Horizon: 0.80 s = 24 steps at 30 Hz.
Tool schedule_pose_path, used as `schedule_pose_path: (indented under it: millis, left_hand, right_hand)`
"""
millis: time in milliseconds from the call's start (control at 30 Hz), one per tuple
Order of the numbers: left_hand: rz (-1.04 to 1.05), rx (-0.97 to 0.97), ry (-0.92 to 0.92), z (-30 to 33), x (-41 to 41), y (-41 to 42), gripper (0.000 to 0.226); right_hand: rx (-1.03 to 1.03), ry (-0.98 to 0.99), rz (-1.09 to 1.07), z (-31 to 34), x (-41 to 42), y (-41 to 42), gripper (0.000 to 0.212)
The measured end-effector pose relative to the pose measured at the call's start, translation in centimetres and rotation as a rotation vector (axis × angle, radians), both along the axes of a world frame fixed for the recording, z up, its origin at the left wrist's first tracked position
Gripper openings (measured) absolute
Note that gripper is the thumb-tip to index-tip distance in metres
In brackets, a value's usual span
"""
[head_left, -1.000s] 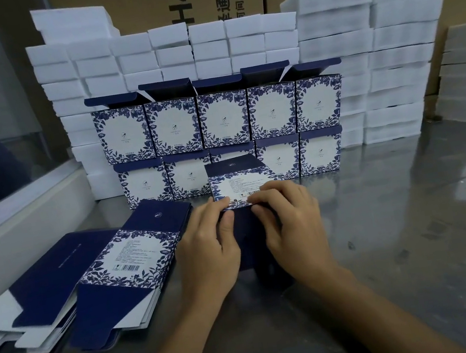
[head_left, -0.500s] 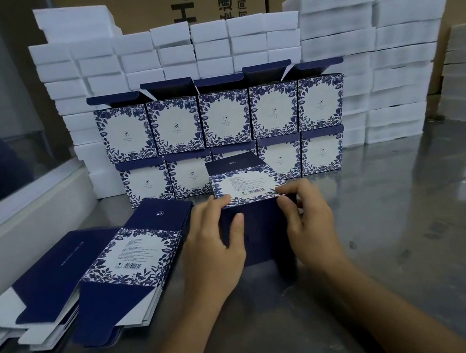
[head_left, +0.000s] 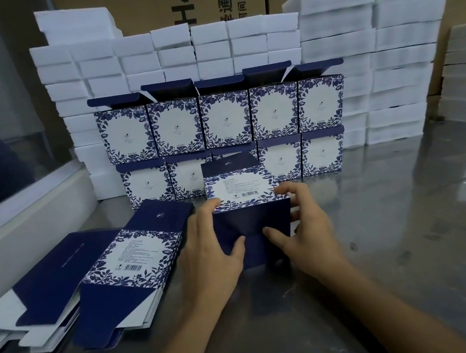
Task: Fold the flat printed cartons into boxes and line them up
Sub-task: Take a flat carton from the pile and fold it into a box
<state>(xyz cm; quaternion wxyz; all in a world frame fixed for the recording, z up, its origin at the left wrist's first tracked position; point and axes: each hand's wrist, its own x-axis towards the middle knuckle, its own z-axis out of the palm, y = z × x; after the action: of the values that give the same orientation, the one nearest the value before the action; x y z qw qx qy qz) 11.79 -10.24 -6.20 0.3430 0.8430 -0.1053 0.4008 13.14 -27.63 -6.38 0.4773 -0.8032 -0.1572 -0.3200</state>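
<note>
Box in work — on the grey surface, lying on its side, barcode panel up, dark blue end toward the viewer. Left hand grips its left side; right hand grips its right side, thumbs on the blue end. Flat cartons — stacked at left. Finished boxes — two rows behind, before white foam blocks.

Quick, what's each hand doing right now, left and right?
Left hand: holds the printed carton on its left side, thumb on the navy front flap.
Right hand: holds the same carton on its right side, thumb on the flap.
</note>
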Motion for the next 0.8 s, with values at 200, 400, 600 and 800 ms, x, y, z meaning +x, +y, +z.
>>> schedule_pose_path:
  millis: [200,400,600,800]
  left_hand:
    - [0.053,-0.001,-0.098,0.3,0.0,-0.1,0.071]
    - [-0.083,-0.147,-0.028,0.4,-0.4,0.2,0.072]
    - [-0.139,-0.261,-0.094,0.8,-0.2,0.1,0.026]
    - [-0.119,-0.262,-0.005,0.0,0.7,0.5,0.015]
  right_hand:
    - [0.006,-0.083,-0.071,0.3,-0.5,0.6,0.061]
    - [0.103,-0.031,0.005,0.6,-1.0,0.7,0.039]
    - [0.312,0.028,0.048,0.7,-0.7,0.6,0.014]
    - [0.318,0.132,0.048,0.3,-0.3,0.0,0.033]
